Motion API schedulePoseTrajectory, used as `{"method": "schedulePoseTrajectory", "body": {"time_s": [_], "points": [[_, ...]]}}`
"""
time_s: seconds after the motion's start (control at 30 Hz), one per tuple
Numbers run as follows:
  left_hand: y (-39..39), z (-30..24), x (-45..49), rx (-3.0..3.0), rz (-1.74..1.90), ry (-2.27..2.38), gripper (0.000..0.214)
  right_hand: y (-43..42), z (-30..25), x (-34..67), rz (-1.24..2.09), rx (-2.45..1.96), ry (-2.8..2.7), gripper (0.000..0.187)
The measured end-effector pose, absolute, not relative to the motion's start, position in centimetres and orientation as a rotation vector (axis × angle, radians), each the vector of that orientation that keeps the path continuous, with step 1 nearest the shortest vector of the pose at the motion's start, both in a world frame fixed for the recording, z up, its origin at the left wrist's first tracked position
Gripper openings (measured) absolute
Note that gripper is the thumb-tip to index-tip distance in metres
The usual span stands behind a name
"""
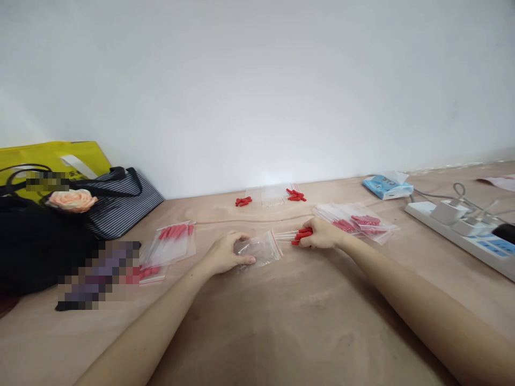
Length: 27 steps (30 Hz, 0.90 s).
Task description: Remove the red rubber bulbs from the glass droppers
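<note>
My left hand [226,254] is closed on a small transparent zip bag [260,251], whose red-lined mouth faces right. In my right hand [321,235] is a bundle of thin white sticks with red ends [286,236]. Their red ends sit at my fingers, and their white ends point left at the bag's mouth. Whether the tips are inside the bag is too small to tell. Just right of that hand lie several overlapping bags with red-ended sticks [364,221]. More filled bags [176,236] lie left of my left hand.
Near the wall are a small red pile [243,201], another red pile [296,195] and white sticks [273,198]. A tissue pack [386,187] and a power strip [462,236] with cables lie right. Striped [116,206] and yellow [56,155] bags stand left.
</note>
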<state>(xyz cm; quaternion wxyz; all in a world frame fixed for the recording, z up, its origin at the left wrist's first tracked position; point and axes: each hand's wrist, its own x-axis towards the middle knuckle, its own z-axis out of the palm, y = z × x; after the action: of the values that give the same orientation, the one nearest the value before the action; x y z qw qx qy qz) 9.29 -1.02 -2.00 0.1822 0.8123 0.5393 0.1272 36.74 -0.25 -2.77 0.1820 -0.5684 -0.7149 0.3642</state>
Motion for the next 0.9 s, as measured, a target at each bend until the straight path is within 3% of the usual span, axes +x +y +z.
{"method": "schedulePoseTrajectory", "body": {"time_s": [0.33,0.47,0.63,0.8,0.9], "points": [[-0.3,-1.2,7.2,2.108,0.220,2.125,0.075,0.1,-3.7,36.1,0.978,-1.850,-1.789,0.021],[-0.6,-1.4,7.9,2.526,0.394,1.800,0.057,-0.5,-3.7,35.2,0.936,-1.881,-1.781,0.029],[-0.9,-1.8,8.4,2.554,0.076,1.450,0.060,-1.1,-3.3,34.9,0.719,-1.889,-1.856,0.028],[-0.2,-2.6,7.6,2.337,-0.130,1.815,0.065,-1.3,-3.6,34.4,0.471,-1.866,-1.916,0.025],[0.4,-3.3,7.1,2.214,-0.140,2.090,0.068,-1.2,-4.2,34.0,0.327,-1.814,-1.962,0.039]]}}
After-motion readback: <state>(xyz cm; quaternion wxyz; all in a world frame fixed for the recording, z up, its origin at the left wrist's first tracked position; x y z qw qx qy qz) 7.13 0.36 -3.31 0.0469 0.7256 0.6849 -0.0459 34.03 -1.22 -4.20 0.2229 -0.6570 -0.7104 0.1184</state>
